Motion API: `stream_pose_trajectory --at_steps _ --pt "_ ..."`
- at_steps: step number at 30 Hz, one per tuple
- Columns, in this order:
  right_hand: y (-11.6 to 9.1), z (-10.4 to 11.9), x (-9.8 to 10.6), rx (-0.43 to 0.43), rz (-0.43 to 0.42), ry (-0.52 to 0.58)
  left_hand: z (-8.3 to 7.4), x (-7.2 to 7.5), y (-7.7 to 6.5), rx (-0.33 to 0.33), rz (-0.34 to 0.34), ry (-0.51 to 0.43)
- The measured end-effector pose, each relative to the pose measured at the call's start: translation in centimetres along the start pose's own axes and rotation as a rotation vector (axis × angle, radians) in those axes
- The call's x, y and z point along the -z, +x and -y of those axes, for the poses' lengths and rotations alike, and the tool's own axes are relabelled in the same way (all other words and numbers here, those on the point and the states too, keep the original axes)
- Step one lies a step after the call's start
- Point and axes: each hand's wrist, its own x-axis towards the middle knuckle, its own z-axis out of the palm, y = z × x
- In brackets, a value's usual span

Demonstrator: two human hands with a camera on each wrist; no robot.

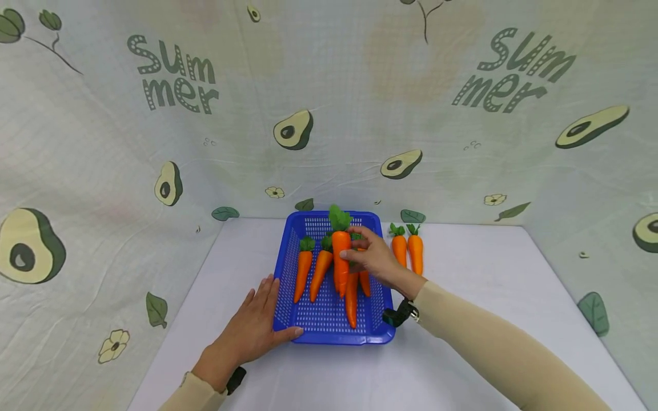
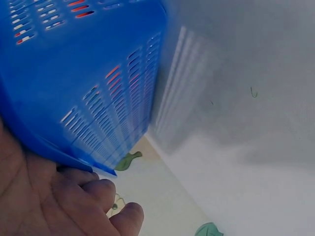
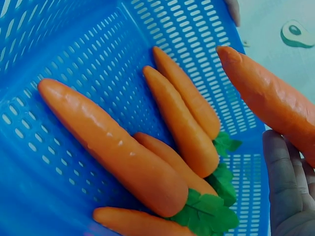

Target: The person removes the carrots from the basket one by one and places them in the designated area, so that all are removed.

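A blue plastic basket [image 1: 339, 338] with slotted sides stands on the table, with several orange toy carrots [image 1: 303, 274] lying in it, leaves toward the far end. My right hand [image 1: 377, 257] holds one carrot [image 1: 341, 257] with a green leafy top above the basket, thumb on one side and fingers on the other. The right wrist view shows this carrot [image 3: 270, 93] raised apart from those below. Against the basket's left rim rests my left hand [image 1: 252, 325], its fingers extended along the outside and its thumb on the near corner.
Two more carrots [image 1: 415, 251] lie side by side on the white table [image 1: 462, 319], just right of the basket. A cloth backdrop [image 1: 339, 74] printed with avocados and leaves rises behind the table and along both sides.
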Motion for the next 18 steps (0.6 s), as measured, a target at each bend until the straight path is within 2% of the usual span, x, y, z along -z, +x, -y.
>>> stream_pose_trajectory --at_steps 7,18 --pt "0.0 0.1 0.8 0.021 -0.024 0.041 0.0 -0.2 0.0 0.0 -0.006 -0.004" --pt "-0.4 0.3 2.6 0.023 -0.062 -0.019 -0.1 -0.1 0.0 0.007 -0.003 -0.01"
